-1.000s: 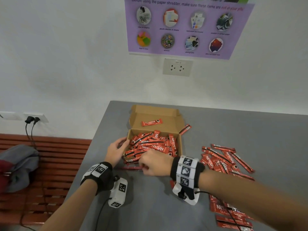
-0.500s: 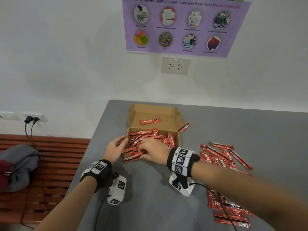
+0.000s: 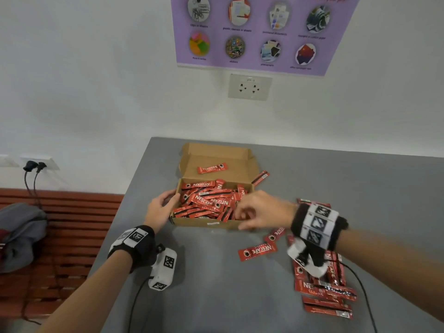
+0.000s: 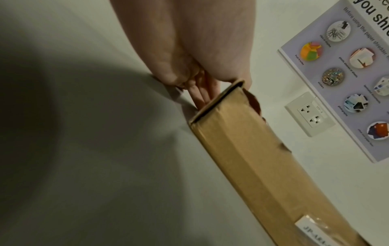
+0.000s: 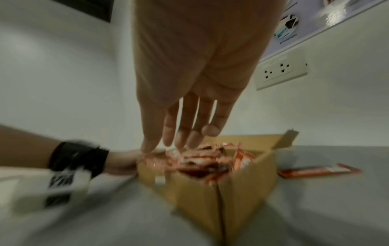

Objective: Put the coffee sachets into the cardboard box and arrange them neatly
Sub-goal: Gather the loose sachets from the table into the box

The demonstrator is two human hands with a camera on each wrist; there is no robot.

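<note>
A: Two hands at the cardboard box (image 3: 211, 223) in the head view. Box sits open near the table's (image 3: 216, 284) far left corner, lid flap back toward the wall. Left hand (image 3: 159, 210) is against the box's left wall, fingers relaxed along it, thumb at the rim.
B: Right one?
A: Right hand (image 3: 260, 210) hovers over the box's near right corner, fingers loosely spread, nothing in it.
B: Sachets?
A: Coffee sachets in the box (image 3: 209, 200) are piled in a jumble, crossing each other. One lone sachet (image 3: 212, 168) lies on the inside of the lid flap. One sachet (image 3: 260, 177) lies at the box's right far corner, partly off the flap. Single sachet (image 3: 257, 251) lies on the table just in front of the box. Loose pile (image 3: 322, 284) is toward the table's right near side, partly under the right wrist.
B: Left wrist view?
A: Left hand (image 4: 200, 58) flat on the end of the box (image 4: 263, 166), fingers (image 4: 203, 93) straight down the side wall. White label on the front wall.
B: Right wrist?
A: Blurred. Right hand (image 5: 195, 83) open above the box (image 5: 231, 188), fingers (image 5: 183, 129) extended, holding nothing. Sachets (image 5: 202, 159) heaped inside. Left hand (image 5: 126, 161) at the far wall. One sachet (image 5: 320, 171) on the table to the right of the box.
</note>
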